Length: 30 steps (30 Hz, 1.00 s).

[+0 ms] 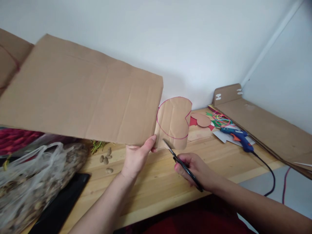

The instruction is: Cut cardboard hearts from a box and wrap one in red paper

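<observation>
My left hand (138, 156) grips the lower right edge of a large cardboard sheet (97, 94), thumb on top. A narrower flap of the cardboard on the right carries a heart outline (173, 118) drawn in magenta pen, lying on its side. My right hand (192, 169) is wrapped round the dark handles of scissors (175, 157). Their blades point up and left at the flap's lower edge, below the drawn line. Whether the blades bite into the cardboard there is hard to make out.
A blue glue gun (237, 136) with a black cord lies at the right, near coloured strings (221, 118) and a cut cardboard oval (203, 120). Folded cardboard (268, 126) rests far right. Several peanuts (106, 159) and a plastic bag (44, 182) lie left on the wooden table (151, 191).
</observation>
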Motion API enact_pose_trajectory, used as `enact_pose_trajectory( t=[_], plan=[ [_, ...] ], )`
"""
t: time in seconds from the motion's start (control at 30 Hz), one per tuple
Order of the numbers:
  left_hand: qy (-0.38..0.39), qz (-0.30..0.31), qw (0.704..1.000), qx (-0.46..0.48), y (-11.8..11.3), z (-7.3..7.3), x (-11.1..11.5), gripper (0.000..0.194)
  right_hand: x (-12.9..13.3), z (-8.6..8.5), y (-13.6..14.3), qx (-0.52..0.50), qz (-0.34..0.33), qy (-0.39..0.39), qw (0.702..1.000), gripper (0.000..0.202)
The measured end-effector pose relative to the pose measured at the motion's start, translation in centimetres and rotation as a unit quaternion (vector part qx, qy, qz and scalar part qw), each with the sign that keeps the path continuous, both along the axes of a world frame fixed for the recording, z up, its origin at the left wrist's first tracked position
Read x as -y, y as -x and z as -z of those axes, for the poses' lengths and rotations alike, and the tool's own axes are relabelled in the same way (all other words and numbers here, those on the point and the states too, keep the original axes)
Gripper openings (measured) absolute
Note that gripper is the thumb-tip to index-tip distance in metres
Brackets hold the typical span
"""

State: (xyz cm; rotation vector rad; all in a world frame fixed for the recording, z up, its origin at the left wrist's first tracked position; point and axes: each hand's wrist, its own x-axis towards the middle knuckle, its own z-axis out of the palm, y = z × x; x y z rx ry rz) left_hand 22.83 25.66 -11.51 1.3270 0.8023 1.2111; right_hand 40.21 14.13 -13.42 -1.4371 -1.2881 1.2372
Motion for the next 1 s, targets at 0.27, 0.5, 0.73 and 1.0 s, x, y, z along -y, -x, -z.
enact_pose_trajectory(
  t=[0.27, 0.5, 0.73, 1.0],
  plan=[
    [-0.017, -0.010, 0.999, -0.038, -0.4, 0.9, 0.7, 0.037, -1.5, 0.4, 1.1, -0.038, -0.004, -0.021, 0.999, 0.052],
    [-0.005, 0.014, 0.999, -0.030, -0.4, 1.0, 0.4, 0.040, -1.7, -0.5, 0.9, -0.031, 0.022, 0.007, 0.999, 0.058],
    [-0.018, 0.031, 0.999, -0.037, -1.0, 1.2, 1.6, 0.040, -2.0, -1.2, 1.6, -0.017, 0.039, 0.029, 0.999, 0.057],
    [0.017, 0.058, 0.998, 0.033, -1.5, 1.9, 1.4, 0.034, -2.1, -0.7, 1.0, -0.036, 0.042, 0.055, 0.997, 0.053]
  ],
)
